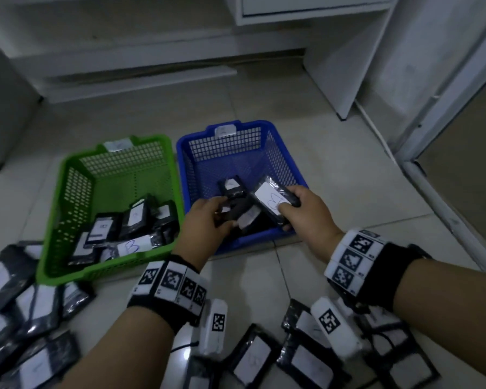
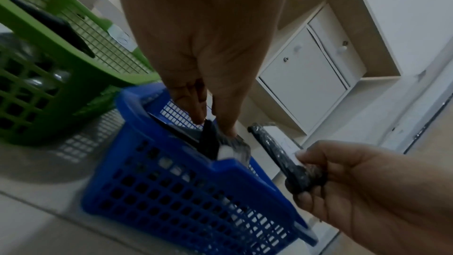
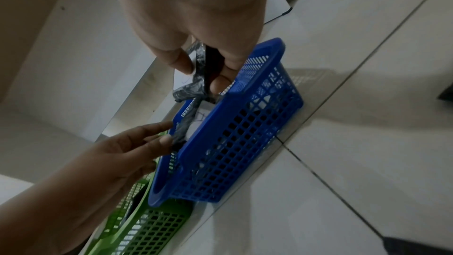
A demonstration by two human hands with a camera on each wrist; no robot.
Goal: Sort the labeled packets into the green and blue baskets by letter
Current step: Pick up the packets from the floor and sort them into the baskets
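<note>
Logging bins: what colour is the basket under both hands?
Blue basket; head view shows it best.

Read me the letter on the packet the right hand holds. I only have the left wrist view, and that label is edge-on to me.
Observer: In the head view, the right hand holds the raised packet label up; the blue handwriting looks like a B.
Operator: Check which basket has the Bs.
Observer: The green basket has a front packet whose label reads B.
Operator: Now report the left hand's load.
Observer: The right wrist view shows the left hand gripping a dark packet at the blue basket; its label looks like an A, though blurred.
</note>
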